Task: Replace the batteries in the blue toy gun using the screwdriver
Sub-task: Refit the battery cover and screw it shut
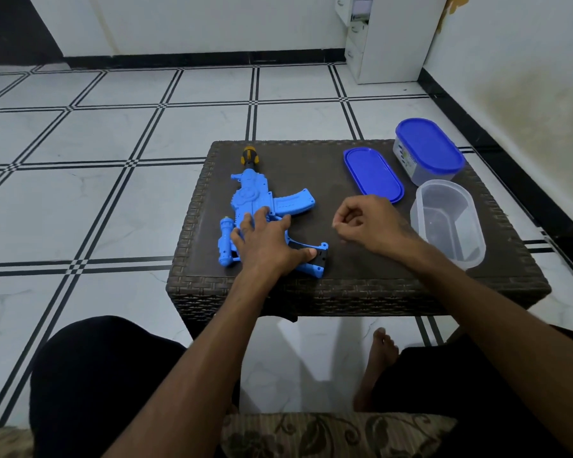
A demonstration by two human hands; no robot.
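Note:
The blue toy gun (245,201) lies flat on the dark wicker table (344,289), its barrel pointing away from me. At its far end sits a yellow-and-black piece (248,156); I cannot tell whether it is the screwdriver's handle or the gun's muzzle. My left hand (265,241) rests on the gun's body with fingers spread, the thumb on the stock near its black end (321,259). My right hand (368,223) hovers just right of the gun with fingers curled in; nothing shows in it. No batteries are in sight.
A loose blue lid (372,175) lies at the table's back right. Beside it stand a closed clear tub with a blue lid (427,150) and an open clear tub (447,223). Tiled floor surrounds the table; my knees are below.

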